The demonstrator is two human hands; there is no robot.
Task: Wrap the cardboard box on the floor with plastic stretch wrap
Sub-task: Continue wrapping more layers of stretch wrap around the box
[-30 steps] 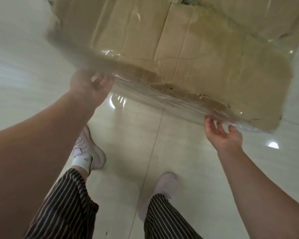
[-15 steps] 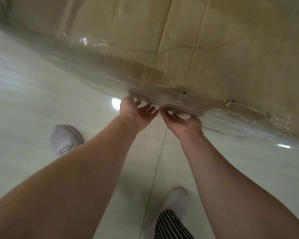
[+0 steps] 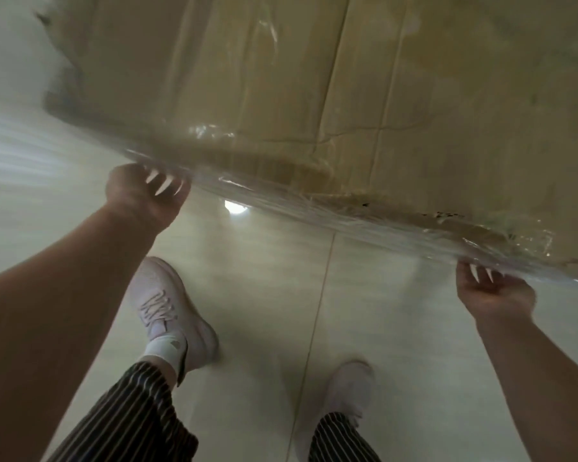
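Head view: left hand (image 3: 144,195) and right hand (image 3: 496,295) curl fingers under the near bottom edge of the cardboard box (image 3: 347,95) above them. Likely bulky, stiff, slick with stretch wrap (image 3: 314,221); best held wide apart, underneath.

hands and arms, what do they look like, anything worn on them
The left arm and right arm are bare to the frame edge: no sleeves, gloves, watch or bracelet show. The left hand and right hand have long, pale, pointed nails on the fingers.
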